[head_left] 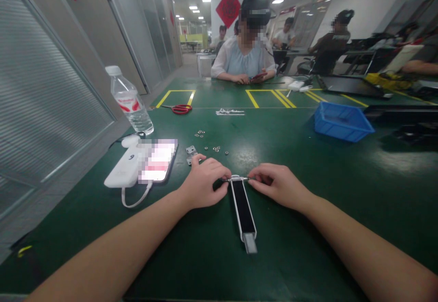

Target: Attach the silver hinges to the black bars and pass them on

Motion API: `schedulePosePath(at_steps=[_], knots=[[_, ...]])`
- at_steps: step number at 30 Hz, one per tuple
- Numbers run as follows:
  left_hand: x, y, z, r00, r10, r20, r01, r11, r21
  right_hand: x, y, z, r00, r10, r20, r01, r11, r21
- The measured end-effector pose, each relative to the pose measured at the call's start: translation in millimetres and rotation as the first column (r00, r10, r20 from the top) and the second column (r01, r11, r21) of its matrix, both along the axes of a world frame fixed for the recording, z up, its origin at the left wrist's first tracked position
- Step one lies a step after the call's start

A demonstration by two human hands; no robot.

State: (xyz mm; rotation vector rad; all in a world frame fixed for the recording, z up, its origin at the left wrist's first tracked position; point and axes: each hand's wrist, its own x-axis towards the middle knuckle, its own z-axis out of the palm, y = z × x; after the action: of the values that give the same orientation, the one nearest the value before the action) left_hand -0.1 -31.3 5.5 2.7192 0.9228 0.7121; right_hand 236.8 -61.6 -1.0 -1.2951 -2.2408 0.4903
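On the table lies a long, narrow device (244,206) with a white frame, a black face and a grey metal tab at its near end. A thin metal rod or bolt (243,179) crosses its far end. At the left side of that end, my left hand (208,181) is closed on a dark, thin-tipped piece (219,184), mostly hidden by the fingers. My right hand (278,183) pinches the right tip of the rod with thumb and fingers. Just beyond my left hand are a metal hinge-like bracket (190,150) and several small nuts or washers (216,148).
At left stand a water bottle (132,103), a white power bank (125,167) and a cabled lit phone (160,160). Red-handled scissors (181,109) and a blue bin (342,122) lie farther back. A person (248,55) sits across the green table (290,256).
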Motion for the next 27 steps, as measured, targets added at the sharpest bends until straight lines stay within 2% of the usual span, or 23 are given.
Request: schedulePosePath(at_steps=[6, 16, 27], knots=[[0.1, 0.7, -0.2, 1.0, -0.003, -0.012, 0.003, 1.0, -0.02, -0.5, -0.3, -1.3, 1.0, -0.008, -0.018, 0.008, 1.0, -0.016], [0.1, 2.5, -0.6, 1.0, -0.021, -0.019, 0.02, 0.998, -0.051, -5.1, -0.7, -3.3, 0.999, 0.011, -0.042, -0.009, 0.999, 0.037], [0.9, 2.8, -1.2, 0.999, -0.032, -0.03, 0.03, 0.998, -0.056, -10.3, -1.2, -7.1, 0.997, -0.029, -0.074, 0.032, 0.999, 0.038]])
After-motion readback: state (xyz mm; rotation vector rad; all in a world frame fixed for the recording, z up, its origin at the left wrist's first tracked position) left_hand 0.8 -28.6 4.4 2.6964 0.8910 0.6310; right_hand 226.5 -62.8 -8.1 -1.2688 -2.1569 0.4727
